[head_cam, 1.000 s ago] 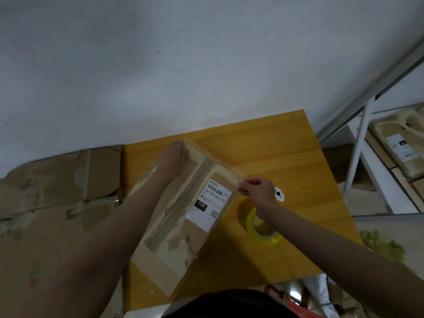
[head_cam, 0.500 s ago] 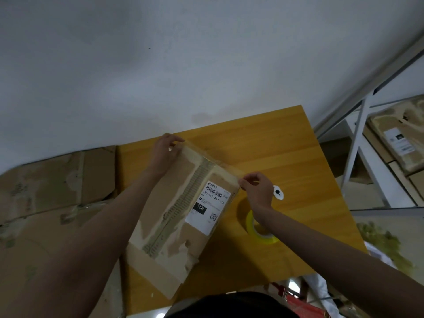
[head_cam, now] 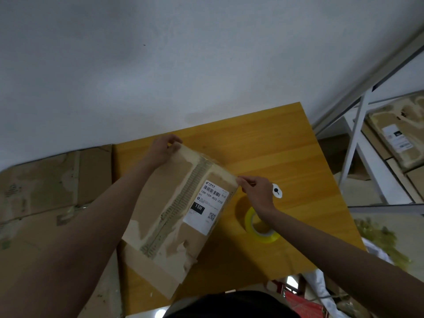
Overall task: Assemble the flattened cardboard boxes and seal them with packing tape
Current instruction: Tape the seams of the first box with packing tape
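Note:
A worn brown cardboard box (head_cam: 160,223) with old tape marks and a white shipping label lies tilted on the yellow wooden table (head_cam: 286,157). My left hand (head_cam: 161,149) grips the box's far left corner, fingers curled over the edge. My right hand (head_cam: 257,191) pinches the box's far right corner near the label. A yellow roll of packing tape (head_cam: 250,222) rests on the table just under my right wrist, partly hidden by it.
Flattened cardboard boxes (head_cam: 46,191) are stacked left of the table. A small white sticker with a black mark (head_cam: 277,191) lies by my right hand. A white metal shelf (head_cam: 367,157) with boxes stands at the right. A white wall rises behind the table.
My left hand slid from the box's top face to its far corner and now grips the edge. The box shifted slightly; my right hand stayed pinching the right corner.

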Demonstrator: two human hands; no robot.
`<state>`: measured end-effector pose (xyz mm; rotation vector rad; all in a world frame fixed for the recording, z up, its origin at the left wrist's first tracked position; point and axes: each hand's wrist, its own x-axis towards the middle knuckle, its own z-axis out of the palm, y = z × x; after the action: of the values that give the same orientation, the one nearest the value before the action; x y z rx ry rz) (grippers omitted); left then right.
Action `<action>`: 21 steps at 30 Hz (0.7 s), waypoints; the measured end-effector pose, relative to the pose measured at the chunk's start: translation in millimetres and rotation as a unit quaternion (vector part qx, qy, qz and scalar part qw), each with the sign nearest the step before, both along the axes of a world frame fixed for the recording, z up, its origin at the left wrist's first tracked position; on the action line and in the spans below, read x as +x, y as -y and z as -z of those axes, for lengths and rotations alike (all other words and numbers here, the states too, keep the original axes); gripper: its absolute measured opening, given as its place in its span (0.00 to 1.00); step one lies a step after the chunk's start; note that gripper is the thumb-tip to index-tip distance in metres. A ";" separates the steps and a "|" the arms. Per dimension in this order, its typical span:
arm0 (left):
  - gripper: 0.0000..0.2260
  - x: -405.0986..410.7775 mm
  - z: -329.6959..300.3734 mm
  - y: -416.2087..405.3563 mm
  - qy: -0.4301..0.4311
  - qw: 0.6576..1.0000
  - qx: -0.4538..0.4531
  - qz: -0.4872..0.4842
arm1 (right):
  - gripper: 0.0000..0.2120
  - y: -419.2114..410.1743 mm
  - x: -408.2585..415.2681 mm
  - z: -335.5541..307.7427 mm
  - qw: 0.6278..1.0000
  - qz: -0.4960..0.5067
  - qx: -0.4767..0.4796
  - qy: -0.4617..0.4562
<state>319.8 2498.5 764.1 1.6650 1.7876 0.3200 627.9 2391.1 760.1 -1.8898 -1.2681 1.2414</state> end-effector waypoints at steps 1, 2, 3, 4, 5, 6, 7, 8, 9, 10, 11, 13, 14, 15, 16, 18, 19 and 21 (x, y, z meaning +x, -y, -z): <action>0.07 -0.3 1.5 -1.6 -0.005 1.000 -0.014 0.002 | 0.11 -1.4 2.0 -0.6 0.999 -0.028 0.006 0.018; 0.08 -0.2 2.8 -2.5 -0.017 0.999 -0.026 0.010 | 0.12 -3.2 4.1 -1.8 0.997 -0.062 0.012 0.039; 0.10 0.3 4.2 -2.9 -0.038 0.999 -0.028 0.021 | 0.14 -6.0 5.8 -1.1 0.994 -0.093 0.016 0.059; 0.12 0.8 5.3 -2.3 -0.062 0.998 -0.016 0.030 | 0.16 -9.1 7.4 0.9 0.989 -0.123 0.017 0.082; 0.12 1.5 4.1 -0.5 -0.082 0.996 0.018 0.037 | 0.16 -11.8 8.6 1.2 0.984 -0.146 0.015 0.102; 0.12 3.6 0.3 2.7 -0.093 0.992 0.065 0.051 | 0.16 -14.4 8.8 -0.8 0.981 -0.160 0.021 0.112; 0.11 5.7 -2.5 5.9 -0.090 0.986 0.112 0.079 | 0.18 -16.6 7.4 -4.0 0.978 -0.170 0.044 0.113; 0.09 9.5 -6.4 9.6 -0.084 0.978 0.150 0.121 | 0.18 -18.0 5.0 -6.1 0.973 -0.186 0.080 0.109; 0.07 13.2 -9.3 13.7 -0.076 0.969 0.171 0.159 | 0.19 -19.1 1.7 -8.1 0.965 -0.211 0.110 0.110; 0.07 17.5 -12.0 17.5 -0.067 0.964 0.177 0.187 | 0.19 -20.5 -2.4 -9.7 0.956 -0.235 0.133 0.112; 0.08 22.9 -15.5 21.7 -0.055 0.963 0.172 0.202 | 0.19 -21.6 -7.1 -10.2 0.949 -0.257 0.146 0.111; 0.08 34.6 -20.1 28.1 -0.039 0.964 0.153 0.215 | 0.18 -23.5 -17.0 -10.4 0.939 -0.292 0.149 0.108; 0.07 40.6 -22.2 30.3 -0.040 0.963 0.149 0.221 | 0.18 -24.6 -22.0 -9.6 0.936 -0.303 0.144 0.104; 0.07 46.2 -22.6 30.8 -0.039 0.963 0.140 0.226 | 0.19 -25.9 -26.5 -9.0 0.936 -0.309 0.138 0.101; 0.08 51.8 -22.4 30.9 -0.029 0.965 0.125 0.230 | 0.19 -27.8 -30.7 -9.1 0.936 -0.311 0.132 0.100; 0.09 59.5 -21.0 28.9 -0.010 0.968 0.095 0.233 | 0.19 -32.7 -37.7 -9.3 0.942 -0.301 0.116 0.094; 0.09 61.2 -19.5 27.3 -0.007 0.968 0.087 0.233 | 0.19 -35.7 -40.4 -8.8 0.946 -0.293 0.104 0.089; 0.09 64.9 -17.3 25.3 -0.009 0.971 0.061 0.231 | 0.17 -41.6 -44.0 -7.8 0.952 -0.284 0.078 0.089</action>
<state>384.7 2473.3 781.4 2.1125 1.3556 0.2058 584.0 2432.8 767.9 -1.6004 -2.0436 1.2015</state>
